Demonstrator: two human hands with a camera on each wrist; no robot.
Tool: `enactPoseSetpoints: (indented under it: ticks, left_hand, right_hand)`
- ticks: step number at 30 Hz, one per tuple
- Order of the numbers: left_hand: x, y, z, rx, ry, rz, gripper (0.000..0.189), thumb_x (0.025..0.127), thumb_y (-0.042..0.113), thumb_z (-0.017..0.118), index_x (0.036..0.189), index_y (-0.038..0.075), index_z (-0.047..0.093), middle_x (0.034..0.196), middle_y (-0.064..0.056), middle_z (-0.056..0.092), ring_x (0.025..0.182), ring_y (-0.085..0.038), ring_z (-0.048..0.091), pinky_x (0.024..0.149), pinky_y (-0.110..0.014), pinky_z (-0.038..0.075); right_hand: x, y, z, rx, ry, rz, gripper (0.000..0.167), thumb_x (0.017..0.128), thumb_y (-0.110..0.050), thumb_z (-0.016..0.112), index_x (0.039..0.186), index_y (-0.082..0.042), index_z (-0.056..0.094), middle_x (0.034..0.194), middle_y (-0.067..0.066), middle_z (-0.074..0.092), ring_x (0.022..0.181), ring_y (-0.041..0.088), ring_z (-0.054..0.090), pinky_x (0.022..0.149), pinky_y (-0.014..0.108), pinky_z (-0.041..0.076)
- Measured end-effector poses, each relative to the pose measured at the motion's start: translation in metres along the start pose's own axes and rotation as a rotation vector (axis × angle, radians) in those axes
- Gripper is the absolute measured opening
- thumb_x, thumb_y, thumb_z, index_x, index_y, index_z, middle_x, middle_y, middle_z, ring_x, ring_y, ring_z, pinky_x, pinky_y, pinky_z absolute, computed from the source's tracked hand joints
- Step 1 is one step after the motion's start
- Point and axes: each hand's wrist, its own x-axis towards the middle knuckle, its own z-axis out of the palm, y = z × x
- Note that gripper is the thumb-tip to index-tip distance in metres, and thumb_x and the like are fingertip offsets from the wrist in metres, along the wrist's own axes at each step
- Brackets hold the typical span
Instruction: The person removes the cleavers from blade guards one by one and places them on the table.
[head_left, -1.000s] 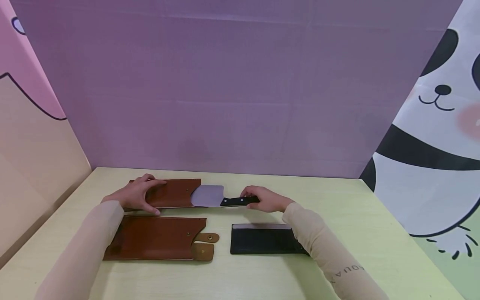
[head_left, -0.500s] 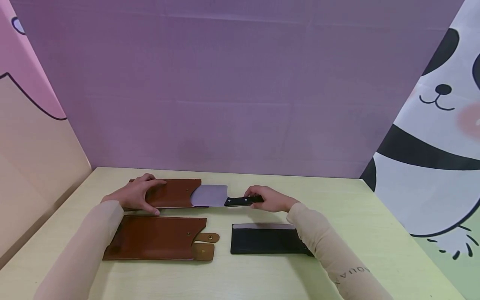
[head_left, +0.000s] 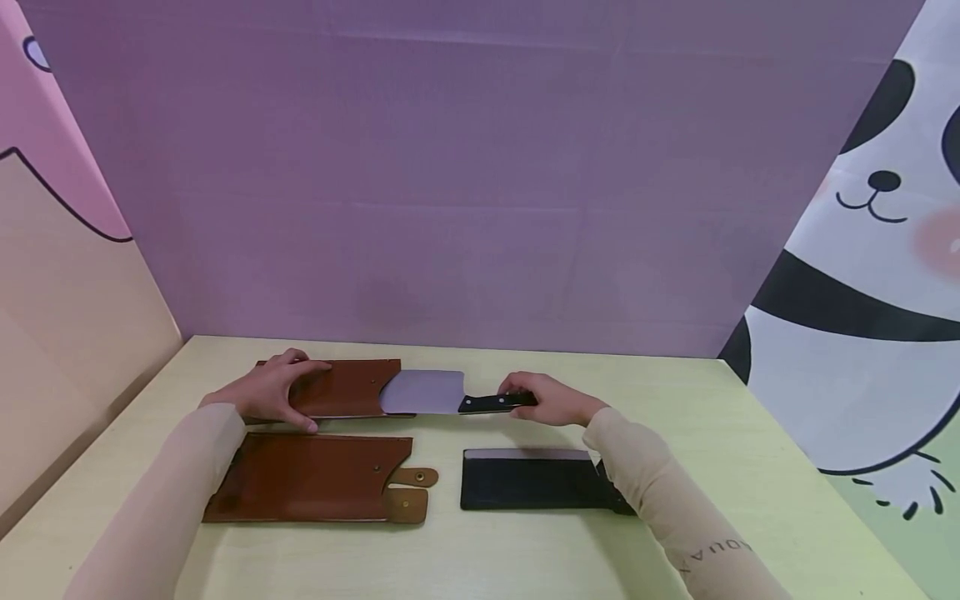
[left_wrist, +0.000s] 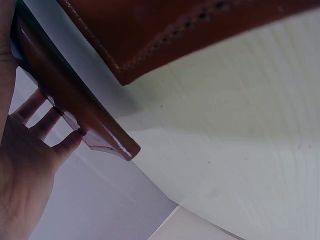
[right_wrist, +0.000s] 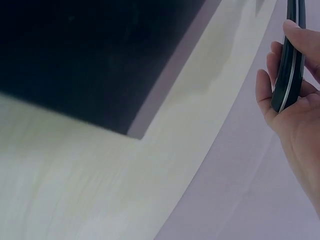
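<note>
My left hand (head_left: 273, 387) holds the far brown leather knife sheath (head_left: 348, 387) by its long edges, fingers over the back edge and thumb at the front one. In the left wrist view, several fingertips (left_wrist: 75, 140) press the sheath's edge. A cleaver (head_left: 426, 392) lies partly inside that sheath, its wide blade showing from the open right end. My right hand (head_left: 551, 398) grips the cleaver's black riveted handle (head_left: 480, 404); the right wrist view shows the thumb and fingers curled round the handle (right_wrist: 290, 70). The blade's left part is hidden in the leather.
A second brown leather sheath (head_left: 307, 479), with two snap straps (head_left: 408, 502) at its right end, lies in front. Right of it lies a flat black rectangular piece (head_left: 528, 483) with a pale strip along its back edge, partly under the right sleeve (head_left: 637, 467).
My right hand has moved a little to the right with the cleaver, so more of the blade shows outside the sheath. The left hand and the sheath have stayed in place.
</note>
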Motion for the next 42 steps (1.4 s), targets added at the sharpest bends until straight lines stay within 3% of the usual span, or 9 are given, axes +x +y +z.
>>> enactPoseSetpoints:
  ticks: [21, 29, 36, 42]
  left_hand:
    - [-0.004, 0.000, -0.003, 0.001, 0.025, 0.024, 0.092, 0.056, 0.051, 0.081, 0.132, 0.013, 0.047, 0.125, -0.018, 0.041, 0.113, -0.036, 0.042, 0.088, -0.059, 0.039]
    - [-0.004, -0.003, -0.003, 0.006, 0.007, -0.003, 0.093, 0.057, 0.053, 0.080, 0.134, 0.015, 0.046, 0.126, -0.016, 0.040, 0.114, -0.035, 0.040, 0.090, -0.058, 0.038]
    - [-0.004, -0.001, -0.005, 0.007, 0.007, 0.012, 0.092, 0.057, 0.054, 0.080, 0.133, 0.015, 0.047, 0.125, -0.017, 0.040, 0.114, -0.036, 0.040, 0.088, -0.059, 0.038]
    - [-0.005, -0.003, -0.005, 0.017, 0.012, 0.017, 0.092, 0.057, 0.055, 0.079, 0.133, 0.015, 0.047, 0.125, -0.016, 0.041, 0.114, -0.035, 0.041, 0.089, -0.058, 0.038]
  right_hand:
    - [-0.010, 0.009, -0.005, 0.014, 0.009, 0.009, 0.028, 0.087, -0.006, 0.059, 0.114, -0.005, 0.053, 0.109, 0.010, 0.059, 0.103, 0.025, 0.055, 0.092, 0.044, 0.042]
    - [-0.013, 0.008, -0.008, 0.020, 0.009, 0.016, 0.028, 0.087, -0.005, 0.059, 0.114, -0.004, 0.053, 0.108, 0.011, 0.060, 0.101, 0.025, 0.055, 0.091, 0.044, 0.042]
    - [-0.016, 0.010, -0.009, 0.029, 0.005, 0.027, 0.028, 0.088, -0.007, 0.058, 0.115, -0.007, 0.053, 0.115, 0.011, 0.057, 0.109, 0.027, 0.053, 0.095, 0.048, 0.039]
    - [-0.019, 0.013, -0.011, 0.023, 0.008, 0.015, 0.027, 0.088, -0.007, 0.058, 0.114, -0.005, 0.054, 0.111, 0.010, 0.059, 0.105, 0.026, 0.054, 0.093, 0.046, 0.041]
